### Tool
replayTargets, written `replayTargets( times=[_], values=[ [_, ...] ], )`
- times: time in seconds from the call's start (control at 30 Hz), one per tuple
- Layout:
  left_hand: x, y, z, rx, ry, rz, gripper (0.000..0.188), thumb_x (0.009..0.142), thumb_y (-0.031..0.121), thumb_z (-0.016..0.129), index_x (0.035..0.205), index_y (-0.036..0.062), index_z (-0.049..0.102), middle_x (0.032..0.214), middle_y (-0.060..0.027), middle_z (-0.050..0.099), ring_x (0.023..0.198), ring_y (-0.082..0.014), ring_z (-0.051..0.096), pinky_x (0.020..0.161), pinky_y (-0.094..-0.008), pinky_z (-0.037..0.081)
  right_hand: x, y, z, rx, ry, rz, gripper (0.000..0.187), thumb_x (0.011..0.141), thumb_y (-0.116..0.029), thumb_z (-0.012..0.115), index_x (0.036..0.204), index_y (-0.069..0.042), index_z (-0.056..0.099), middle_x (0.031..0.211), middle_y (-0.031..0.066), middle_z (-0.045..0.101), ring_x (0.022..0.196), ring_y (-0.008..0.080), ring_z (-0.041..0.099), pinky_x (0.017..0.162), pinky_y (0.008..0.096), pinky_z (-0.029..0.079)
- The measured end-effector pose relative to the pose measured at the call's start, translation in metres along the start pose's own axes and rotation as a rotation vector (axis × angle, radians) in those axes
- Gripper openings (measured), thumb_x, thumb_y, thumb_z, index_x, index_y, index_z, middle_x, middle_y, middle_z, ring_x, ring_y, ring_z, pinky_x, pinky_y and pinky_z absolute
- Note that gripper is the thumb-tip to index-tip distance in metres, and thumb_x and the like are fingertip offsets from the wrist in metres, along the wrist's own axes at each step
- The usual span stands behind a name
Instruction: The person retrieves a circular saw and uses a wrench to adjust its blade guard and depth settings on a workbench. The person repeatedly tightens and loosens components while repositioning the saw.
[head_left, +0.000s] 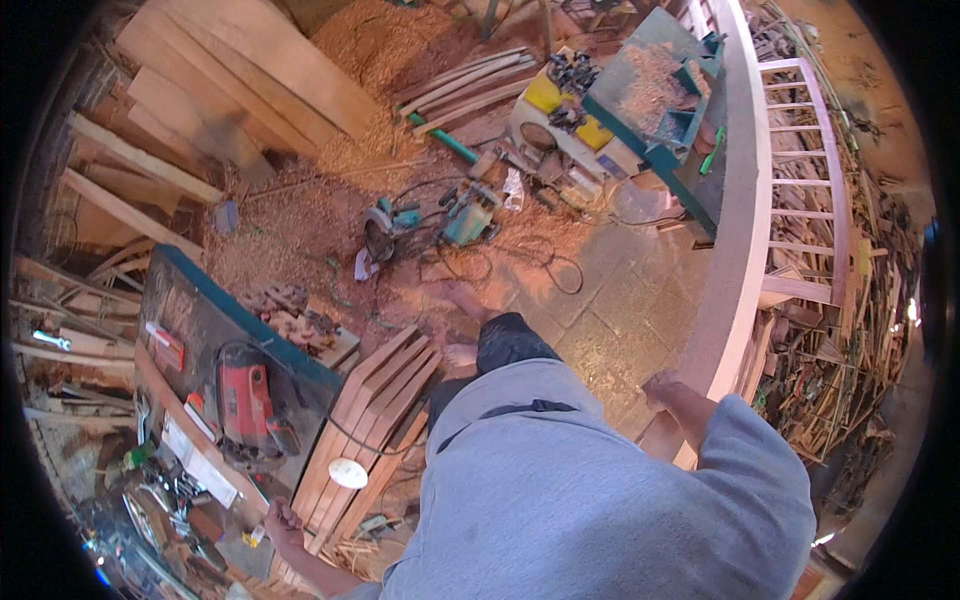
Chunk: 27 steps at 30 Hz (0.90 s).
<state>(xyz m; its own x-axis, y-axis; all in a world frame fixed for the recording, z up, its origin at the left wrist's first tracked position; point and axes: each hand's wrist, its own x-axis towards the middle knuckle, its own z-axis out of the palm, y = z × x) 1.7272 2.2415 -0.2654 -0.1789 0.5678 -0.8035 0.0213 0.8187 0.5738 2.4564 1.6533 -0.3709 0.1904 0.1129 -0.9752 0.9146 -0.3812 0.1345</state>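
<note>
My left hand (284, 525) is at the lower left, beside the workbench (317, 375) and the near end of some stacked wooden pieces (375, 410). Its fingers are curled, and whatever may be in them is too small to make out. A white oval disc (348, 473) lies on that stack, crossed by a dark cord. On the bench rests a red power tool (245, 395), its exact kind unclear. Over to the right, my right hand (662, 388) hangs near a long pale wooden beam (735, 240). Its fingers are bent inward, with no object showing.
On the shaving-strewn floor ahead lie a circular saw (383, 228), a teal power tool (468, 218) and loose cords. Wide boards (250, 70) lean at the far left. A green machine table (640, 90) stands far right, and a ladder-like wooden frame (805, 180) lies beyond the beam.
</note>
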Motion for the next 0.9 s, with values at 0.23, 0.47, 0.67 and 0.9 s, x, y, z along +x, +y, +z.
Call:
replayTargets(
  times=[0.23,0.47,0.67,0.9],
  values=[
    [-0.031,-0.024,0.015,-0.073,0.041,0.117,0.026,0.106,0.035,0.058,0.103,0.0091,0.059,0.060,0.0037,0.042,0.047,-0.0083,0.037,0.042,-0.0230,0.029,-0.060,0.011,-0.025,0.005,-0.059,0.038,0.051,0.095,-0.044,0.059,0.135,-0.013,0.065,0.136,0.0139,0.067,0.126,0.0330,0.063,0.105,0.0467,0.051],
    [-0.059,-0.038,0.043,-0.279,0.121,0.353,0.023,0.107,0.031,0.057,0.108,0.0079,0.059,0.062,0.0046,0.043,0.049,-0.0066,0.038,0.043,-0.0224,0.030,0.037,-0.028,0.010,0.758,0.138,0.187,0.073,0.093,-0.053,0.062,0.136,0.005,0.059,0.134,0.0283,0.064,0.127,0.0418,0.061,0.105,0.0462,0.050],
    [-0.127,-0.019,0.115,-0.293,0.340,0.704,0.024,0.110,0.029,0.053,0.106,0.0057,0.057,0.061,0.0047,0.035,0.052,-0.0071,0.033,0.049,-0.0248,0.031,0.099,-0.082,-0.057,1.847,-0.197,-0.206,0.076,0.093,-0.055,0.064,0.133,0.010,0.061,0.129,0.0243,0.067,0.119,0.0323,0.064,0.100,0.0406,0.051],
    [-0.154,-0.009,0.255,-0.222,0.140,0.669,0.035,0.112,0.035,0.045,0.091,0.0094,0.055,0.060,0.0048,0.033,0.053,-0.0066,0.032,0.051,-0.0254,0.027,0.088,-0.073,-0.265,1.479,0.232,-0.155,0.065,0.096,-0.051,0.065,0.128,0.006,0.066,0.119,0.0169,0.072,0.104,0.0244,0.068,0.093,0.0375,0.053]
  ],
)
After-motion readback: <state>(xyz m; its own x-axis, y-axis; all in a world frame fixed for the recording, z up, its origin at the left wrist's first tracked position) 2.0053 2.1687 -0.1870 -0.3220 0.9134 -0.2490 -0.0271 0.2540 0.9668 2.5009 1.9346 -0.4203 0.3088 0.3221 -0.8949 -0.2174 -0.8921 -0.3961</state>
